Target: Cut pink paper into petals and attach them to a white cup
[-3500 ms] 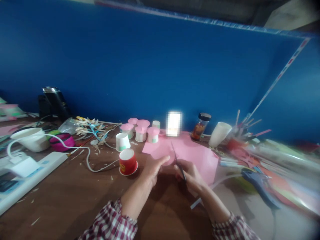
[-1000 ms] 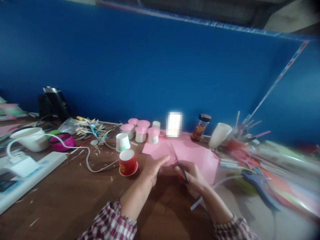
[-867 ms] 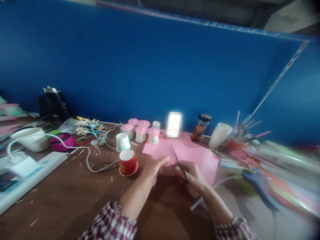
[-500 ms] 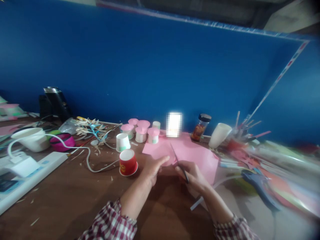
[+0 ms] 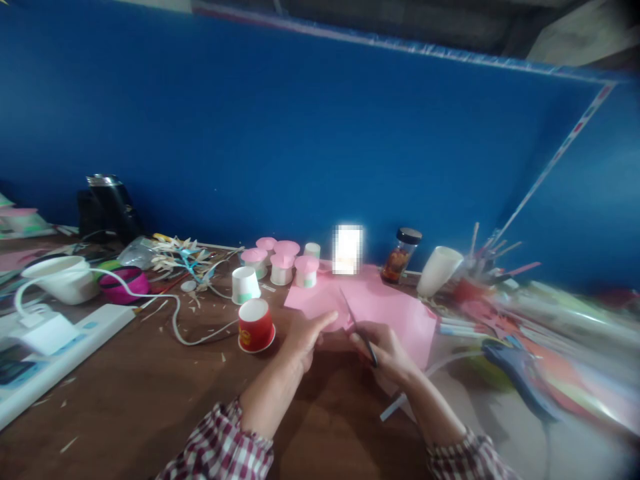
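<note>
My right hand (image 5: 387, 353) is closed round the handles of dark scissors (image 5: 357, 328), whose blades point up and away into a sheet of pink paper (image 5: 400, 310) lying on the brown table. My left hand (image 5: 305, 337) grips the near left part of that paper, fingers pinched on it, just left of the blades. Both sleeves are red and white plaid.
An upturned red paper cup (image 5: 255, 325) and a white one (image 5: 245, 284) stand left of my hands, with several pink-topped cups (image 5: 283, 259) behind. A jar (image 5: 400, 255), a white cup (image 5: 439, 269), a blue glue gun (image 5: 520, 373), a white cable (image 5: 175, 320), a power strip (image 5: 55, 353) and a bowl (image 5: 63, 277) lie around.
The hands stay in nearly the same place. The scissor blades have shifted slightly along the pink paper, and my left hand has turned the paper a little.
</note>
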`<state>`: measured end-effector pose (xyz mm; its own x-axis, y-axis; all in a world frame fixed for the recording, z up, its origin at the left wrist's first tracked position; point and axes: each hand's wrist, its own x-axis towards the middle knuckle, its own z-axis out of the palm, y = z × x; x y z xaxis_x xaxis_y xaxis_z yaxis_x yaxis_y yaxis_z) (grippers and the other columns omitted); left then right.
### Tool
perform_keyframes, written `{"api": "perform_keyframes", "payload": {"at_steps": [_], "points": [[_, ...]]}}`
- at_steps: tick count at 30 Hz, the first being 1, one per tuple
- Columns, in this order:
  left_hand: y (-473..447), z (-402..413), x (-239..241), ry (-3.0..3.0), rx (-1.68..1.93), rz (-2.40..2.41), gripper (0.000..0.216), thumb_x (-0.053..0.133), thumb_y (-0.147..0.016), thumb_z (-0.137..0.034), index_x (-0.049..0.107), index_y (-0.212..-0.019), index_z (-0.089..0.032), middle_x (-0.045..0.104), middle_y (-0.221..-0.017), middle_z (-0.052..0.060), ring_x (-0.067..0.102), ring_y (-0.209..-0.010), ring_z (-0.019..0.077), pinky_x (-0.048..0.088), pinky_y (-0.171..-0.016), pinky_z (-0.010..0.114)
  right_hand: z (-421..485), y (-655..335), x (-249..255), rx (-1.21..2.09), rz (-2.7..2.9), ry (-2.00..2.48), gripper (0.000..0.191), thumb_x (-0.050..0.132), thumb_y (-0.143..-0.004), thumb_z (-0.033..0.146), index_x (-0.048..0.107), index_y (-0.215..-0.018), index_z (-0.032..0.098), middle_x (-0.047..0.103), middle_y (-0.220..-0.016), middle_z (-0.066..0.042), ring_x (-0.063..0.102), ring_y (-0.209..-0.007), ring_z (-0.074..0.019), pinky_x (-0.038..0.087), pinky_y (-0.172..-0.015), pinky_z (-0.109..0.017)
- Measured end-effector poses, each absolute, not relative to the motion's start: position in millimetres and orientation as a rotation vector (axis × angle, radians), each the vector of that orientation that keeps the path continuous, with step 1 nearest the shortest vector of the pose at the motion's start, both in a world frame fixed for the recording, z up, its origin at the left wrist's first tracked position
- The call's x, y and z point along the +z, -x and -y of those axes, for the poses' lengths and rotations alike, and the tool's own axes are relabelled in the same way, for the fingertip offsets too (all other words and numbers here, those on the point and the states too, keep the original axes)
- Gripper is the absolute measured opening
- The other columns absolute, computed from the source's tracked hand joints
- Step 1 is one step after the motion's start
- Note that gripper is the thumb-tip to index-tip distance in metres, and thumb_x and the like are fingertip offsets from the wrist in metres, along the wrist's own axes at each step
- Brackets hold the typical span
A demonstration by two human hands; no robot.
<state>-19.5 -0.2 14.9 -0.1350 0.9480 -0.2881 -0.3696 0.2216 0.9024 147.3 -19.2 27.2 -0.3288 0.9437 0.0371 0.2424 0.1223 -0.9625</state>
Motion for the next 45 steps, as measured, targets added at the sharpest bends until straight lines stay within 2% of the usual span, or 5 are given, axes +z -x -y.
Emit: {"api": "perform_keyframes", "payload": {"at_steps": [8,20,32,41,45], "points": [[20,-1,14,-0.660,1.281,-1.196,0.039,0.084,-0.051,-0.035,0.057,-0.071,-0.014,0.049,-0.051,-0.005,0.035,-0.041,0.0048,0.023,-0.041,0.021,18,-147,25,1.241,1.684,1.159,0.044,0.064,-0.076,0.054,0.066,-0.085,0.011,0.048,-0.052,0.003,0.042,-0.047,-0.0097,0.031,-0.044,-0.021],[20,-1,13,-0.667,1.287,-1.183,0.040,0.083,-0.052,-0.034,0.058,-0.074,-0.014,0.049,-0.052,-0.006,0.035,-0.042,0.0048,0.023,-0.041,0.021,19,-146,26,1.226,1.684,1.170,0.043,0.064,-0.077,0.053,0.067,-0.086,0.010,0.047,-0.051,0.004,0.042,-0.047,-0.0094,0.031,-0.043,-0.021],[21,-3,10,-0.633,1.316,-1.162,0.042,0.083,-0.053,-0.029,0.060,-0.085,-0.013,0.058,-0.063,-0.002,0.040,-0.045,0.0046,0.026,-0.041,0.019,18,-144,23,1.185,1.639,1.205,0.036,0.063,-0.077,0.051,0.065,-0.072,0.015,0.046,-0.047,0.004,0.043,-0.042,-0.0093,0.032,-0.041,-0.021],[15,-1,11,-0.546,1.294,-1.160,0.039,0.082,-0.053,-0.024,0.057,-0.082,-0.016,0.055,-0.057,-0.005,0.037,-0.040,0.0036,0.025,-0.040,0.019,15,-141,17,1.186,1.344,1.146,0.041,0.067,-0.074,0.049,0.063,-0.096,0.015,0.057,-0.056,0.002,0.052,-0.051,-0.0122,0.039,-0.046,-0.022],[13,-3,9,-0.553,1.272,-1.155,0.031,0.078,-0.056,-0.023,0.053,-0.073,-0.016,0.047,-0.049,-0.008,0.033,-0.037,0.0029,0.022,-0.039,0.018,17,-138,23,1.172,1.264,1.138,0.047,0.071,-0.070,0.047,0.061,-0.103,0.016,0.062,-0.067,-0.001,0.056,-0.060,-0.0150,0.041,-0.050,-0.023]]}}
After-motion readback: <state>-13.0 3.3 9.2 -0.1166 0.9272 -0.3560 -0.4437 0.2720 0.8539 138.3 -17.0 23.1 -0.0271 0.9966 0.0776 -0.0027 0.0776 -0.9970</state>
